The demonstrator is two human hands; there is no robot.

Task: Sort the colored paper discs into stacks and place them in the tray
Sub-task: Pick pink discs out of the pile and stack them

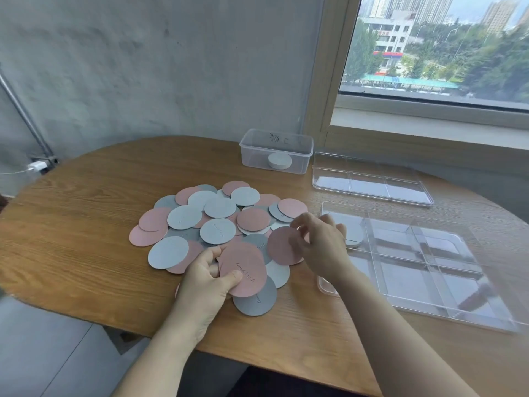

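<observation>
A loose pile of several pink, pale blue and grey paper discs (217,222) lies spread on the wooden table (86,224). My left hand (206,282) grips a pink disc with script writing (243,270), thumb on top, at the pile's near edge. My right hand (320,245) pinches another pink disc (282,249) by its right rim, lifted slightly. To the right stands the clear divided tray (429,270); a pale disc stack (353,234) sits in its far-left compartment, partly hidden behind my right hand.
A second clear divided tray or lid (369,181) lies behind the first. A clear plastic box (276,151) holding a white round object stands at the table's back. A window is at the far right, a concrete wall behind.
</observation>
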